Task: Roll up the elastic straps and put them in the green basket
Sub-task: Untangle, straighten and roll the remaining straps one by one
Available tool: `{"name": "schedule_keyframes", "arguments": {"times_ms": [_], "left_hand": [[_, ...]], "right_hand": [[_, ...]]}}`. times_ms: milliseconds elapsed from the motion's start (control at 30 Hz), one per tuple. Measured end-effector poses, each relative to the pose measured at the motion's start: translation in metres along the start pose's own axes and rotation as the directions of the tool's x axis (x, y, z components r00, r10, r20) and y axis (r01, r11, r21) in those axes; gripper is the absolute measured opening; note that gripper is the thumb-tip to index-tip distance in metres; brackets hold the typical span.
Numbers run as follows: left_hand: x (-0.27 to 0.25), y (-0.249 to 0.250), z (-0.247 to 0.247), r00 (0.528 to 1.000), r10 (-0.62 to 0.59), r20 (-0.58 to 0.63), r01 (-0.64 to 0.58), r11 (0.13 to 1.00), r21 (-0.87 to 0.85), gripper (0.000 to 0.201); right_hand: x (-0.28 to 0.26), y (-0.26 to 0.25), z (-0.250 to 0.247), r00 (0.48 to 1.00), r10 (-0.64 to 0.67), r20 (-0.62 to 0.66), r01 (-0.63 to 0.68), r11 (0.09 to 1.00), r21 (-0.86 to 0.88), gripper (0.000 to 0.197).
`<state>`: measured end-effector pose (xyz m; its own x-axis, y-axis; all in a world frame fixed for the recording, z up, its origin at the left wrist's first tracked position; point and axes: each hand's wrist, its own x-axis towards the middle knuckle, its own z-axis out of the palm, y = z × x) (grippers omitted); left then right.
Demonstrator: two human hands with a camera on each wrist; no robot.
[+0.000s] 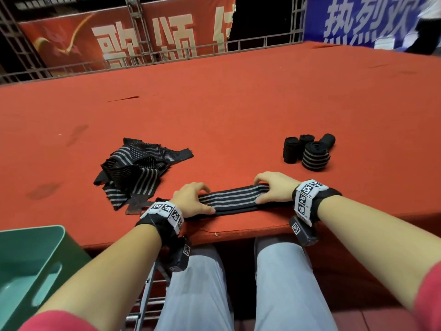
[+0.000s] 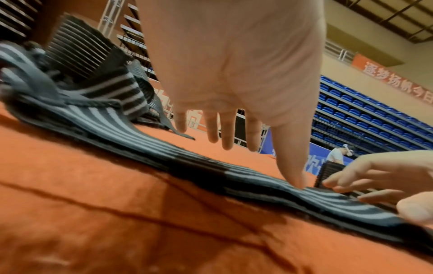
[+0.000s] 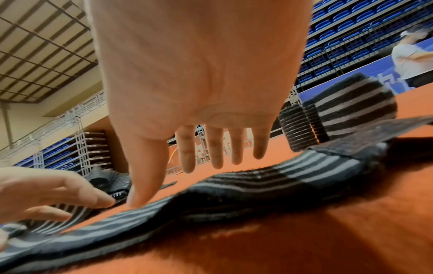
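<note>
Hands spread flat along one striped elastic strap (image 1: 235,198) on the red worktop (image 1: 238,103): left hand (image 1: 193,198) and right hand (image 1: 274,187) press it with straight fingers, thumbs down, gripping nothing. Unrolled straps (image 1: 133,168) lie heaped left, rolled straps (image 1: 307,150) right; the green basket (image 1: 28,266) sits below the worktop's edge, left.

Four rolled straps (image 1: 307,150) standing clustered on the red table (image 1: 238,103), one flat strap (image 1: 235,199) lying near the table's front edge, one loose heap of unrolled straps (image 1: 136,166), number in it unclear, one green basket (image 1: 31,266) sitting at lower left, two hands showing
</note>
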<state>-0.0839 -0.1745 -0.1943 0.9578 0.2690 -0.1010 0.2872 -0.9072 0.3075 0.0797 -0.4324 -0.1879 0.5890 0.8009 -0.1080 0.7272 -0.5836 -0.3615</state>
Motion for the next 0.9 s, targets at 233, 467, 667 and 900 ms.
{"name": "schedule_keyframes", "arguments": {"times_ms": [233, 467, 667, 900], "left_hand": [[0.008, 0.018, 0.018, 0.995, 0.025, 0.092, -0.023, 0.999, -0.029, 0.061], [0.008, 0.02, 0.023, 0.999, 0.021, 0.05, -0.023, 0.999, 0.025, 0.051], [0.007, 0.025, 0.023, 0.998, 0.015, 0.063, -0.019, 0.997, 0.074, 0.048], [0.027, 0.064, 0.022, 0.995, 0.053, 0.088, -0.059, 0.996, 0.073, 0.049]], "right_hand": [[0.002, 0.001, 0.021, 0.999, 0.012, 0.046, -0.007, 0.995, -0.101, 0.053], [-0.003, 0.006, 0.025, 0.999, -0.03, 0.035, 0.034, 0.992, -0.123, 0.047], [-0.006, 0.007, 0.02, 0.998, -0.028, 0.057, 0.031, 0.998, -0.05, 0.045], [-0.023, 0.05, -0.018, 0.961, 0.209, -0.18, -0.189, 0.974, 0.122, 0.026]]}}
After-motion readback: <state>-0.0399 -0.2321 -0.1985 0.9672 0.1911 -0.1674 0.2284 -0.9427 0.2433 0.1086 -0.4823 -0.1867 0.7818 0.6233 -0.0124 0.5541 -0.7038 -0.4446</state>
